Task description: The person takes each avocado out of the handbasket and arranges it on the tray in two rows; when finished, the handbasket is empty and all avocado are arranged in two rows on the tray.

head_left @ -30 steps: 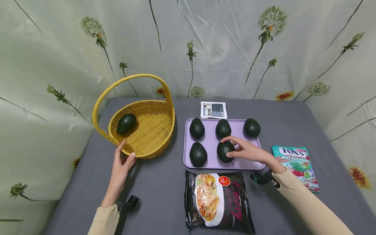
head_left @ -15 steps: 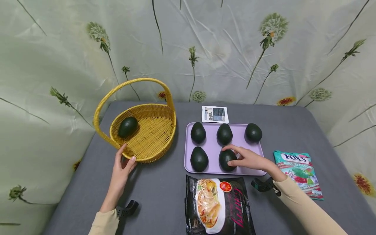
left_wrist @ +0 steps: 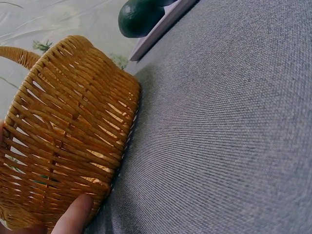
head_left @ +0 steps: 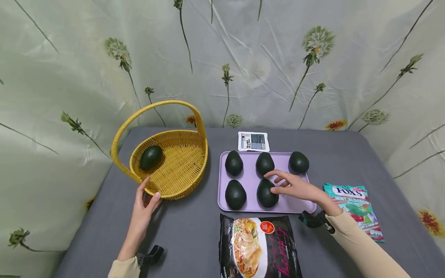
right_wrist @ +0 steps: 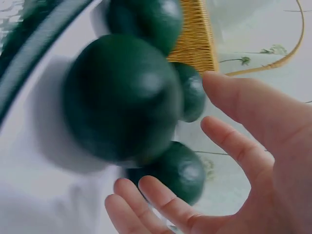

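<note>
My left hand (head_left: 144, 206) holds the near rim of a yellow wicker basket (head_left: 184, 162), a finger over the rim and the thumb (left_wrist: 75, 214) against the outer wall. One dark green avocado (head_left: 151, 157) lies inside at the left. Several more sit on a lilac tray (head_left: 250, 208). Just right of the front middle avocado (head_left: 267, 195) is my right hand (head_left: 295, 188), its fingers spread. In the right wrist view, a gap shows between the fingers (right_wrist: 239, 146) and the nearest avocado (right_wrist: 122, 97).
Behind the tray lies a small white packet (head_left: 253, 141). A black noodle bag (head_left: 259, 247) lies in front of it, and a teal sweets bag (head_left: 356, 210) to the right, beside my forearm. A flowered curtain (head_left: 264, 69) closes off the back.
The right hand's fingers have let go of the front middle avocado and spread away from it, leaving it on the tray. The left hand stays at the basket. The head view has shifted slightly.
</note>
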Demonstrator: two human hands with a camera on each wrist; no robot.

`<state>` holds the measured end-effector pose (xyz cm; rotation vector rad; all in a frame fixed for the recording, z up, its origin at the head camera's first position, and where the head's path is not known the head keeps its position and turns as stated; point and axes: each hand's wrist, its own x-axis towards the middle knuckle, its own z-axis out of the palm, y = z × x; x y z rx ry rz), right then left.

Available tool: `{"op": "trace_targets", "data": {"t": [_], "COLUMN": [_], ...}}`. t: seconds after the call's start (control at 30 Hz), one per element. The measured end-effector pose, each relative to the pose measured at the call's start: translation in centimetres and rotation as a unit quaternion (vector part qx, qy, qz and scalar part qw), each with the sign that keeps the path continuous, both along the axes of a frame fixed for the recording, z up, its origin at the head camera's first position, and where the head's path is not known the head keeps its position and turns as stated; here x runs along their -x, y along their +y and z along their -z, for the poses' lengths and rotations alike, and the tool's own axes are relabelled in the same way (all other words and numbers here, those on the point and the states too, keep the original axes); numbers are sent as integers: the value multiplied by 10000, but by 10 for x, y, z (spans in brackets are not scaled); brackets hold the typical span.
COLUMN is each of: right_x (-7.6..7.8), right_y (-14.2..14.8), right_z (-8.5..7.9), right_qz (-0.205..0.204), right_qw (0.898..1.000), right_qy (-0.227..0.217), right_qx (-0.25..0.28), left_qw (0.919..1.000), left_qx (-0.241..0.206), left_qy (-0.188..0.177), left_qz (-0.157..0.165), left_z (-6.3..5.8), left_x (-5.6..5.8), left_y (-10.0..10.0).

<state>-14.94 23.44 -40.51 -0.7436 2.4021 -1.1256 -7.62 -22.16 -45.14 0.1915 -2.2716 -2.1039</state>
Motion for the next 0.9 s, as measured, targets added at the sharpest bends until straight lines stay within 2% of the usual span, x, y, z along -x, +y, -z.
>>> {"op": "trace_targets", "data": {"t": [0.23, 0.4, 0.57, 0.77, 0.9], "right_x": [12, 28, 44, 61, 73], "right_y": [-14, -45, -88, -151, -195], "right_z": [-22, -29, -37, -43, -43], "right_qz": [208, -28, -469, -1045, -1206], "right_qw": [9994, 9987, 9949, 9840, 9772], "right_qy": [243, 188, 97, -391, -665], "right_qx": [130, 466, 883, 1386, 1616], "left_qw": [10000, 10000, 9999, 9999, 10000], "left_qx": [-17, 20, 77, 92, 42], "left_qy": [45, 56, 76, 54, 50], "left_qz": [13, -43, 12, -9, -23], "left_z": [4, 3, 1, 2, 4], "left_x": [-1, 0, 1, -2, -1], "left_y": [1, -1, -1, -2, -1]}}
